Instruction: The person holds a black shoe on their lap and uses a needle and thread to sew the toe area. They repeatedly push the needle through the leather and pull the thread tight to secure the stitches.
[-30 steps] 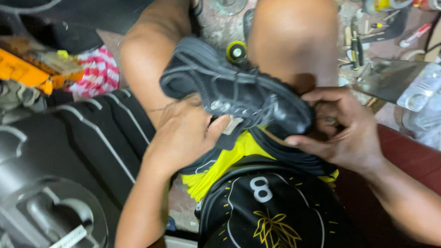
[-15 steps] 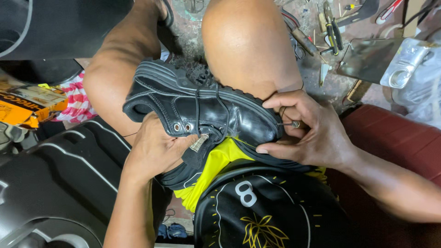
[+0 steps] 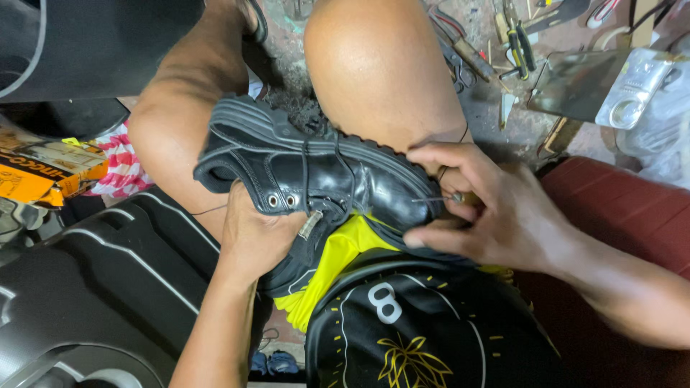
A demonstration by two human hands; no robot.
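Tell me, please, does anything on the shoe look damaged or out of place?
No clear damage shows. The black shoe lies on its side across the lap, held by the left hand. The right hand holds a thin needle at its sole edge.

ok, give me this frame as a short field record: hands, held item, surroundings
left hand: grips the black leather lace-up shoe from below, near the eyelets
right hand: pinches a thin metal needle-like tool at the shoe's toe edge
shoe: lies sideways across the knees, sole up
surroundings: hand tools on the floor, red-and-white striped cloth at left
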